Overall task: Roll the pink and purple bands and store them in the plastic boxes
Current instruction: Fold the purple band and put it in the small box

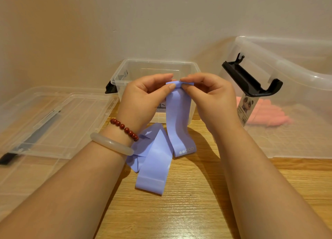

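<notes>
Fingers [168, 88] of the left hand [143, 95] and right hand [212, 97] pinch the purple band [177, 123] at its top, where the first turns should stay tight and square.

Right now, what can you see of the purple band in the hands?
The band is a flat, wide lilac strip, smooth like rubber. The left hand and right hand pinch its top end, folded over. It hangs down; its lower end, with white dots, rests on the table beside other bands.

both hands [143, 93] [210, 93] pinch a purple band [177, 116] above the table [188, 202].
</notes>
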Tool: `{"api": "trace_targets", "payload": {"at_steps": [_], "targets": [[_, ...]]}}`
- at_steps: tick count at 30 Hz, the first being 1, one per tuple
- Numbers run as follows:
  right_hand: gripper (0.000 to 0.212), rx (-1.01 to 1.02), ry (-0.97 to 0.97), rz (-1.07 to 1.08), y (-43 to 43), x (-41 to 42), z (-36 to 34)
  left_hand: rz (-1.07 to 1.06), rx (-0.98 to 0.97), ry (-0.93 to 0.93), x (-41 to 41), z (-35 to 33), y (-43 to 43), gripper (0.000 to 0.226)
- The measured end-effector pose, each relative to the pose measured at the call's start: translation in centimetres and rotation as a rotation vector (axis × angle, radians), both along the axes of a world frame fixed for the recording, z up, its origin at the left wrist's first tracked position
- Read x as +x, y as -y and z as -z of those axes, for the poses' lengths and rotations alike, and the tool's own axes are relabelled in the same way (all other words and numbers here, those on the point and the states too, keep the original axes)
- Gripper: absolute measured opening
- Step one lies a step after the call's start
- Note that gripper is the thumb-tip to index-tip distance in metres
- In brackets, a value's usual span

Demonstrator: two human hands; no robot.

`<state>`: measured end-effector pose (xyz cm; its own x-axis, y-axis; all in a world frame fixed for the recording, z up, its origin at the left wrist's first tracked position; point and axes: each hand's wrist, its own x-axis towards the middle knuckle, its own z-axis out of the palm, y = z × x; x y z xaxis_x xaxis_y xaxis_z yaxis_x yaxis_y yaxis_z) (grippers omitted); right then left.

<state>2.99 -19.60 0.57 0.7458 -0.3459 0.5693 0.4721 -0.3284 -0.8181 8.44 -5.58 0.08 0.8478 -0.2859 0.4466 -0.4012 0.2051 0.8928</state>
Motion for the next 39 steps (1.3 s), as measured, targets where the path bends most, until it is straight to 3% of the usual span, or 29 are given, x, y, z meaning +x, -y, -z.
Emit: {"api": "trace_targets", "payload": {"at_steps": [14,22,28,36,39], "targets": [[0.017,-0.016,-0.025,-0.024,0.0,-0.1,0.0,-0.071,0.032,0.062,0.1,0.1,-0.1,0.02],[0.023,-0.017,-0.018,0.02,0.2,-0.1,-0.1,0.011,0.032,0.039,0.1,0.2,-0.1,0.018],[0.019,-0.028,-0.038,-0.002,0.1,0.0,-0.1,-0.067,0.042,0.12,0.1,0.2,-0.2,0.022],[0.056,-0.18,0.021,0.051,-1.3,-0.2,0.4,-0.112,-0.062,0.133,-0.1,-0.2,-0.2,0.022],[0.061,-0.242,0.024,0.063,-1.6,-0.2,0.7,-0.113,-0.063,0.127,-0.1,-0.2,-0.3,0.021]]}}
